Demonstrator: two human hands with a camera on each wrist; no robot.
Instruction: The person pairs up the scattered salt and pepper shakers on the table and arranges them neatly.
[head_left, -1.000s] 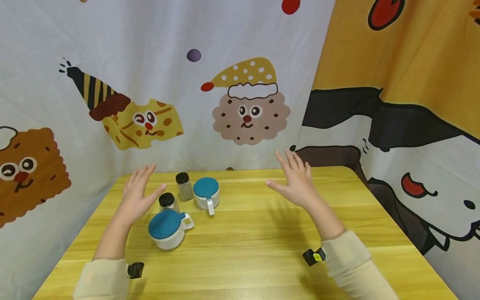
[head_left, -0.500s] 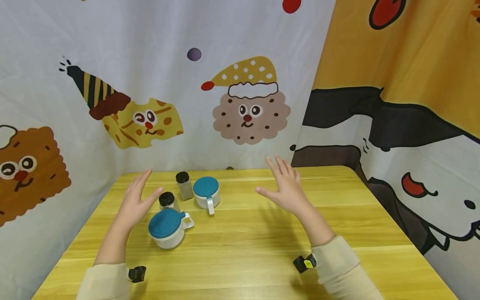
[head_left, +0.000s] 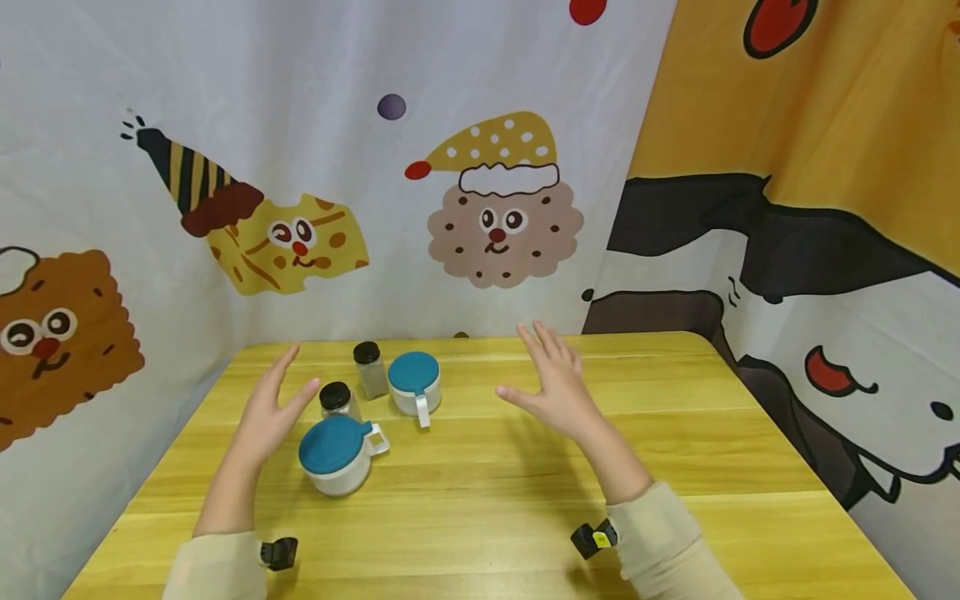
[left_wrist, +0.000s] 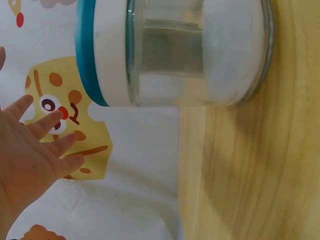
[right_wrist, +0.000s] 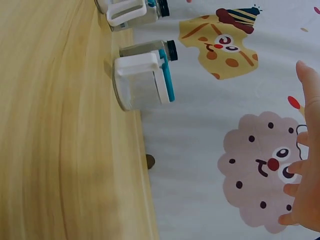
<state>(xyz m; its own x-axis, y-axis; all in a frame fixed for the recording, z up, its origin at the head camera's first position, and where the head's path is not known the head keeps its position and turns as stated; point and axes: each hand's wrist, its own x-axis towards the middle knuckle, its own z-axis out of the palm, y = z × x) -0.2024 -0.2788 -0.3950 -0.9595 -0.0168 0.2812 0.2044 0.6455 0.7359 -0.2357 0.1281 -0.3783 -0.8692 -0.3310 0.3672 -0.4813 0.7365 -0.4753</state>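
Note:
My left hand, fingers spread and holding nothing, hovers just left of a blue-lidded glass jar with a white handle. In the left wrist view that jar's clear glass wall fills the top, with the hand's fingers beyond its lid. My right hand, also spread and holding nothing, is above the right half of the table. A second blue-lidded jar stands farther back, its handle toward me. Beside the jars are two small glass shakers with black lids, one at the back and one nearer, partly hidden by the front jar.
All the jars stand on the left part of a yellow wood-grain table. Behind it hangs a white curtain with cartoon biscuits, and an orange and black printed curtain is on the right.
My right hand has moved left and slightly toward me. The left hand has shifted only slightly, and the jars and shakers have stayed in place.

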